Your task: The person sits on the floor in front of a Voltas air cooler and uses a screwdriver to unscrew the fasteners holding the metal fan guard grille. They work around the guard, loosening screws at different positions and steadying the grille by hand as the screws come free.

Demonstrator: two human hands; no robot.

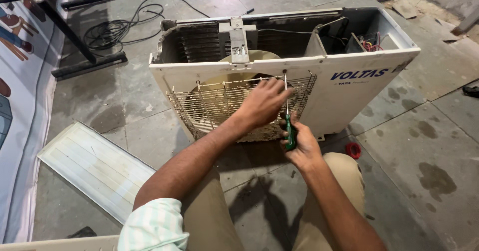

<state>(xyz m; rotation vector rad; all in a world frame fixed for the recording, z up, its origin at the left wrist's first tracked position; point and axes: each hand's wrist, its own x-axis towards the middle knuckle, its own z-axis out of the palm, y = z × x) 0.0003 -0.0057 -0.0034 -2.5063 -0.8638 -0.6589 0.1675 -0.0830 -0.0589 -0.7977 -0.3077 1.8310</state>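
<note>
The right hand [299,144] grips a green-handled screwdriver [288,112], shaft upright, tip up at the white casing [349,89]. The left hand [262,103] pinches the shaft against the wire grille [209,109].

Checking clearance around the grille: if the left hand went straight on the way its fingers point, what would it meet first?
The left hand already rests on the wire fan grille; pushing on, it would probably meet the screwdriver shaft beside its fingers, though depth is unclear.
</note>
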